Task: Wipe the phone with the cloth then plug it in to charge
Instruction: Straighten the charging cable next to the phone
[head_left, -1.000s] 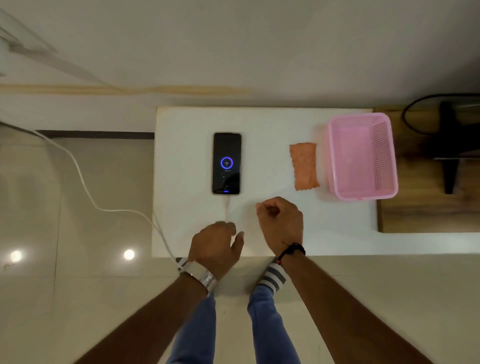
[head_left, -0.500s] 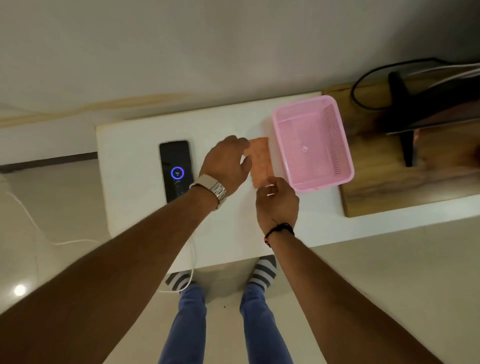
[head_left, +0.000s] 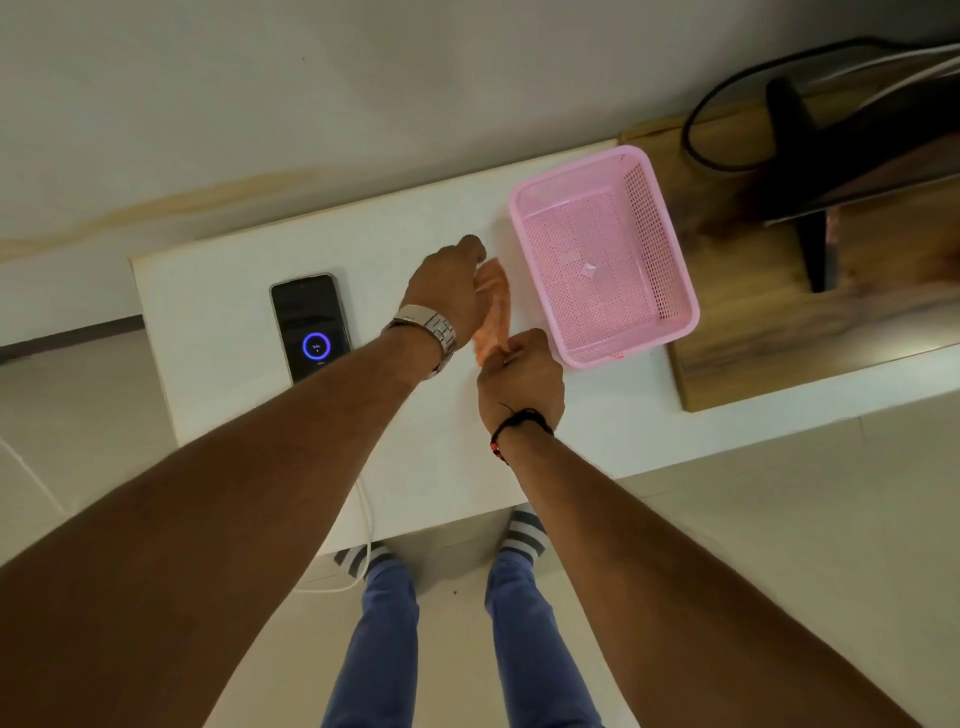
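Flat black phone (head_left: 310, 327) glowing on smooth white table (head_left: 218, 395), left of soft orange cloth (head_left: 493, 312) pinched by left hand (head_left: 449, 291) and right hand (head_left: 519, 379), holey pink plastic basket (head_left: 670, 270) right of cloth

Pink basket, white desk, wooden board.

An empty pink plastic basket (head_left: 602, 260) with perforated walls sits on the white desk (head_left: 234, 395), just beside a wooden board (head_left: 769, 332) at the right. On the board stands a dark monitor stand (head_left: 810, 208), a black cable (head_left: 696, 135) looping behind it. Pale tiled floor (head_left: 779, 545) lies below.
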